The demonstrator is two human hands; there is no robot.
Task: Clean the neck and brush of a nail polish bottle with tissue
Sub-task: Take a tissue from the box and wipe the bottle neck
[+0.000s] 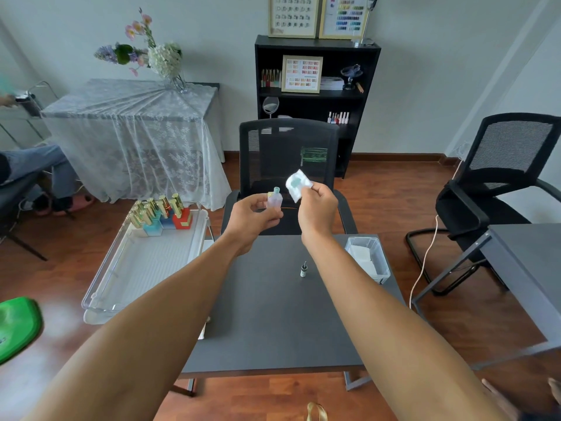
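Observation:
My left hand holds a small pale nail polish bottle upright above the far edge of the table, its teal-stained neck uncovered. My right hand pinches a white tissue with a teal smear, just right of and slightly above the bottle neck, not touching it. The bottle's cap with its brush stands alone on the dark grey table, between my forearms.
A clear box of white tissues sits at the table's right far corner. A clear tray on the left holds several gold-capped polish bottles. A black mesh chair faces me; another chair and table stand at the right.

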